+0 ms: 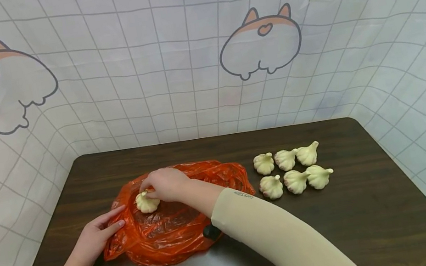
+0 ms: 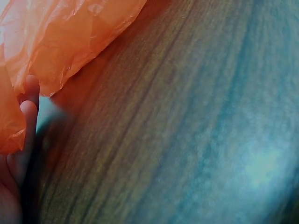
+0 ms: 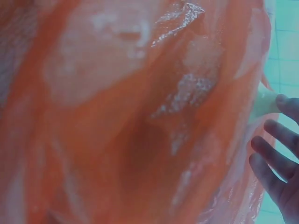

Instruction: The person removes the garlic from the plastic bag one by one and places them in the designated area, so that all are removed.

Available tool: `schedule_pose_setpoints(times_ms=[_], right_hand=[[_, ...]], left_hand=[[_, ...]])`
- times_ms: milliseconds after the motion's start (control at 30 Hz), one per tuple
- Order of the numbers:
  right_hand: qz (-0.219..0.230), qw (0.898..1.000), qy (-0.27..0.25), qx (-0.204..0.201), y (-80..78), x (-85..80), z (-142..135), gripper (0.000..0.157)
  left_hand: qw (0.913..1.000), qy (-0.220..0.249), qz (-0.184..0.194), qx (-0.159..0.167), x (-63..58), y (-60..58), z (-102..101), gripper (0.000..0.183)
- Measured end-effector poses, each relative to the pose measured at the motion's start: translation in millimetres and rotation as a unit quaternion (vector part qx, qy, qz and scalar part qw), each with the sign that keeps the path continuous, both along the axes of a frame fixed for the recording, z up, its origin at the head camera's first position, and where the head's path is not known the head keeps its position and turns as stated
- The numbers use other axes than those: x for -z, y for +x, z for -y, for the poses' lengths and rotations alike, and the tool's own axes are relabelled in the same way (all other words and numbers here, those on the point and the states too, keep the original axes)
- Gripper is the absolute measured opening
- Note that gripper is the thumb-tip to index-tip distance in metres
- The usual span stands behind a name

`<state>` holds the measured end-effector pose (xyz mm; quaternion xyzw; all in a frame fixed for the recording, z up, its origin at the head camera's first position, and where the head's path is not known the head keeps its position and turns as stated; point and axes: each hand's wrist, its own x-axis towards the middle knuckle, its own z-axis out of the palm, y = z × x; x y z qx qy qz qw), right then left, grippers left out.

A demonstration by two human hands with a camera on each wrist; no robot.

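Note:
A crinkled orange-red plastic bag [image 1: 164,247] lies spread on the table, its mouth facing up. Over its left part, my right hand [image 1: 168,184] holds a pale garlic bulb [image 1: 147,203] by the stem end. The right wrist view shows the same garlic [image 3: 265,103] at the fingertips, partly behind the bag's film [image 3: 187,116]. At the bag's left edge, my left hand [image 1: 93,238] pinches the plastic between thumb and fingers. In the left wrist view, a fold of the bag [image 2: 74,42] covers part of those fingers.
Right of the bag, several garlic bulbs [image 1: 272,187] sit in two rows on the dark wooden table [image 1: 335,220]. A white grid-patterned curtain [image 1: 171,79] with cartoon animal drawings surrounds the table's back and sides. My right forearm crosses the bag's right side.

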<state>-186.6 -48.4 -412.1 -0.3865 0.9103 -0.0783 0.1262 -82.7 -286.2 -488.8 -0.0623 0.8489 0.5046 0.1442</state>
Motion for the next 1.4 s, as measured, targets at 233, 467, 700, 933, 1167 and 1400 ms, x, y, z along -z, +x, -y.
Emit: schedule_pose_setpoints(times_ms=[233, 467, 700, 933, 1167, 1400], right_hand=[[0.005, 1.0, -0.026, 0.009, 0.1, -1.8, -11.2, 0.031], [0.014, 0.997, -0.066, 0.028, 1.3, -4.2, -30.4, 0.032], [0.009, 0.994, -0.104, 0.038, 2.6, -11.9, -51.5, 0.032], [-0.005, 0.991, -0.129, 0.04, 9.7, -21.3, -73.0, 0.032], [-0.012, 0.987, -0.152, 0.039, 20.1, -26.0, -99.1, 0.03], [-0.01, 0.981, -0.182, 0.062, 30.7, -30.6, -134.7, 0.029]], left_hand=[[1.0, 0.0, -0.007, -0.001, 1.1, -0.6, 0.5, 0.069], [1.0, 0.0, -0.001, 0.0, 2.4, -1.3, -0.1, 0.07], [0.9999, -0.014, -0.004, 0.008, 2.4, -1.4, -0.8, 0.071], [0.9999, -0.014, -0.004, 0.01, 3.4, -1.2, -2.3, 0.071], [0.9998, -0.018, 0.0, 0.007, 4.2, -1.0, -3.1, 0.073], [0.9999, -0.007, -0.004, 0.007, 5.2, -1.2, -2.3, 0.071]])
